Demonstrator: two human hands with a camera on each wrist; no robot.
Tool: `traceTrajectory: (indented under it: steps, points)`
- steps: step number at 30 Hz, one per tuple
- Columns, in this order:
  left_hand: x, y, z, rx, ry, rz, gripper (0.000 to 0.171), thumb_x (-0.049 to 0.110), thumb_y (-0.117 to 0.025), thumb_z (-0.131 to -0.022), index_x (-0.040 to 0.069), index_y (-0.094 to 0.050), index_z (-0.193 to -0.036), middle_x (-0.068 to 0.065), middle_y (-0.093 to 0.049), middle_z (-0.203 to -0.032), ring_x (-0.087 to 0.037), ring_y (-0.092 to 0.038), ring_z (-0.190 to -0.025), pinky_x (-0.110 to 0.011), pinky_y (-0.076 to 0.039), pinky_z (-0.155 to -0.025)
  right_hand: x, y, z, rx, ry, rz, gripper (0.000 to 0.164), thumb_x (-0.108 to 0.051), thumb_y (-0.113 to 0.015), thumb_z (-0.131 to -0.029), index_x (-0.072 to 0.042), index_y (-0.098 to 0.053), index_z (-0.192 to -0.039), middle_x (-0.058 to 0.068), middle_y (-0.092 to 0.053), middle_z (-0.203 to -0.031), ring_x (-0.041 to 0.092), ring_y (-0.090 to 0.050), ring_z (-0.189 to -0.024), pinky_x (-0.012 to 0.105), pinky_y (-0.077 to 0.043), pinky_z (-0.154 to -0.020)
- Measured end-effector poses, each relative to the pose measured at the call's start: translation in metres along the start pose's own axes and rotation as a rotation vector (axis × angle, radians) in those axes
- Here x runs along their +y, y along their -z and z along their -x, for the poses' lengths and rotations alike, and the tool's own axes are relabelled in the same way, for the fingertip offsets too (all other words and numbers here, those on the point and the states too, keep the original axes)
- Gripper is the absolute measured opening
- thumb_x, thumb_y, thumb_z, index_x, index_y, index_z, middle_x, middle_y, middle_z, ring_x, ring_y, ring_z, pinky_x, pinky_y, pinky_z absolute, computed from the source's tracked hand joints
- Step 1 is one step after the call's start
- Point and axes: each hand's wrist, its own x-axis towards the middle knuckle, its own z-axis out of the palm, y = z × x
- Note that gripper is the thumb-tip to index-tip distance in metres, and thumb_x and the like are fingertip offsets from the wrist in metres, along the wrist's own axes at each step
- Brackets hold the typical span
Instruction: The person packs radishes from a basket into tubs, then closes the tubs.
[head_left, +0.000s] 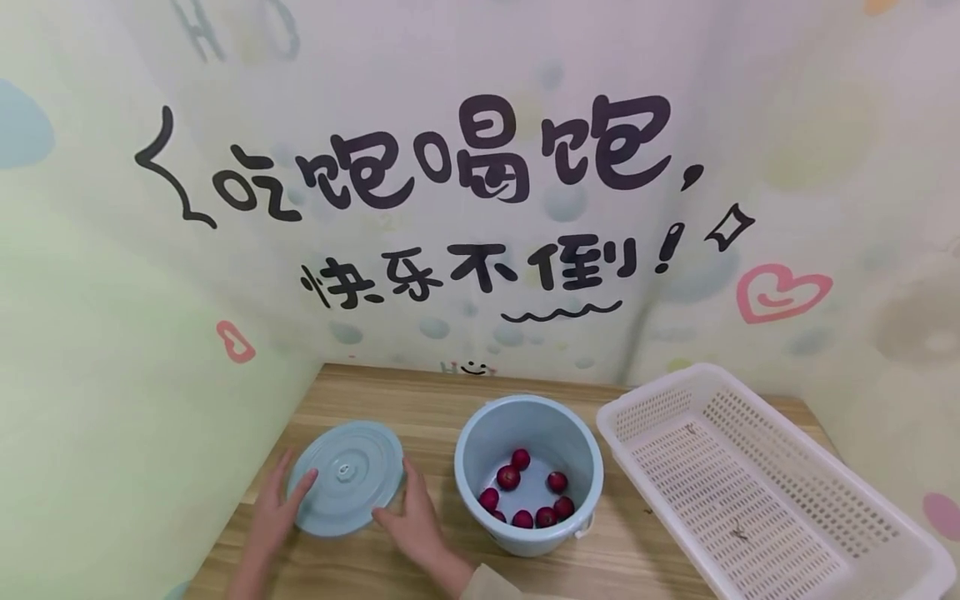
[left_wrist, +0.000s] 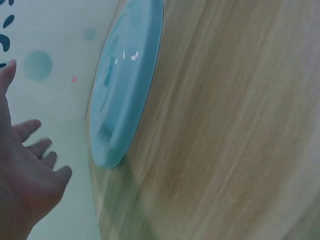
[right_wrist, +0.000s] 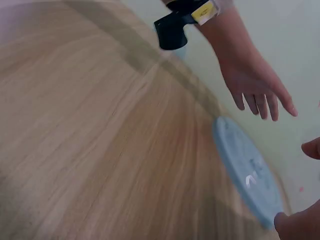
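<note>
A round light-blue lid (head_left: pixel 348 477) with a small central knob lies on the wooden table, left of a blue bucket (head_left: pixel 528 546). My left hand (head_left: pixel 276 507) is at the lid's left side with its fingers spread; the left wrist view shows this hand (left_wrist: pixel 30 175) apart from the lid (left_wrist: pixel 125 85). On the other side, my right hand (head_left: pixel 414 515) has its fingers extended beside the lid's right edge. In the right wrist view, the right thumb (right_wrist: pixel 299 224) overlaps the rim; contact cannot be told. Several dark red round fruits (head_left: pixel 508 477) sit inside the bucket.
A white perforated plastic basket (head_left: pixel 738 500) stands right of the bucket, with a few small stem-like bits on its bottom. The wooden table (head_left: pixel 420 387) meets a printed wall covering (head_left: pixel 480 333) at the back and a pale wall on the left.
</note>
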Motion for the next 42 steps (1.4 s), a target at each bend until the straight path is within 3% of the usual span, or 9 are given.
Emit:
traceTrajectory:
  steps: [8,15,18,21,24,27,30,36,42]
  points:
    - [-0.013,-0.005,-0.011,-0.167,0.133,-0.086,0.087,0.051,-0.042,-0.103,-0.011,-0.011,-0.154,-0.041,-0.007,-0.158,-0.057,-0.008,-0.146,-0.068,-0.011,-0.121,0.024,-0.006,-0.012,-0.058,-0.08,-0.156,0.081,-0.003,-0.069,-0.086,0.009,-0.023,-0.152,0.034,-0.034,-0.154,0.048,-0.04,-0.14,0.056,-0.041,-0.114]
    - [-0.022,-0.004,-0.003,0.012,0.189,0.044,0.075,0.029,-0.052,-0.103,-0.011,-0.015,-0.153,-0.038,-0.023,-0.156,-0.05,-0.026,-0.145,-0.054,-0.027,-0.122,0.033,-0.003,-0.01,-0.08,-0.063,-0.176,0.083,-0.012,-0.07,-0.088,0.001,-0.023,-0.155,0.028,-0.032,-0.158,0.043,-0.037,-0.144,0.055,-0.034,-0.119]
    - [-0.029,-0.004,0.003,0.074,0.194,0.092,0.067,0.012,-0.054,-0.1,-0.009,-0.019,-0.154,-0.035,-0.03,-0.154,-0.045,-0.036,-0.143,-0.026,-0.045,-0.112,0.037,0.0,-0.006,-0.069,-0.03,-0.235,0.084,-0.011,-0.069,-0.088,0.002,-0.02,-0.156,0.029,-0.031,-0.158,0.044,-0.036,-0.144,0.058,-0.034,-0.119]
    - [-0.032,-0.002,0.01,0.121,0.191,0.134,0.063,0.003,-0.054,-0.097,-0.007,-0.026,-0.153,-0.033,-0.038,-0.151,-0.007,-0.063,-0.119,0.002,-0.045,-0.088,0.038,0.002,-0.003,-0.064,0.02,-0.303,0.084,-0.009,-0.067,-0.089,0.004,-0.018,-0.155,0.031,-0.03,-0.158,0.046,-0.034,-0.144,0.058,-0.034,-0.118]
    - [-0.026,0.009,0.019,0.145,0.185,0.183,0.062,0.005,-0.059,-0.097,-0.006,-0.031,-0.151,-0.021,-0.05,-0.147,0.028,-0.049,-0.089,0.008,-0.04,-0.077,0.032,0.005,0.001,-0.081,0.063,-0.326,0.082,-0.011,-0.068,-0.092,0.001,-0.018,-0.156,0.027,-0.029,-0.159,0.044,-0.031,-0.147,0.053,-0.033,-0.12]
    - [-0.011,0.033,0.029,0.132,0.085,0.25,0.064,0.008,-0.066,-0.096,-0.009,-0.034,-0.148,0.012,-0.065,-0.128,0.031,-0.048,-0.087,0.003,-0.046,-0.078,0.013,0.011,0.008,-0.111,0.142,-0.333,0.08,-0.011,-0.067,-0.094,-0.001,-0.019,-0.157,0.024,-0.029,-0.161,0.041,-0.028,-0.149,0.043,-0.03,-0.124]
    - [0.016,0.055,0.037,0.101,-0.039,0.335,0.063,0.012,-0.069,-0.094,-0.003,-0.039,-0.148,0.037,-0.058,-0.109,0.025,-0.056,-0.095,0.0,-0.05,-0.08,-0.019,0.027,0.021,-0.135,0.234,-0.339,0.078,-0.011,-0.065,-0.095,-0.003,-0.019,-0.157,0.02,-0.027,-0.162,0.036,-0.025,-0.151,0.031,-0.025,-0.125]
    - [0.083,0.064,0.059,0.012,-0.298,0.549,0.051,-0.007,-0.064,-0.092,0.002,-0.052,-0.141,0.023,-0.068,-0.122,0.01,-0.064,-0.109,-0.01,-0.055,-0.086,-0.082,0.082,0.059,-0.076,0.376,-0.324,0.074,-0.005,-0.064,-0.094,-0.005,-0.023,-0.156,0.018,-0.025,-0.163,0.024,-0.025,-0.152,0.022,-0.023,-0.124]
    - [0.139,0.017,0.073,-0.033,-0.467,0.488,0.051,-0.012,-0.067,-0.086,-0.01,-0.053,-0.135,0.005,-0.069,-0.129,0.006,-0.063,-0.113,-0.015,-0.056,-0.089,-0.091,0.155,0.081,0.076,0.429,-0.241,0.064,0.003,-0.061,-0.094,-0.001,-0.032,-0.152,0.024,-0.032,-0.158,0.011,-0.036,-0.146,0.019,-0.031,-0.12]
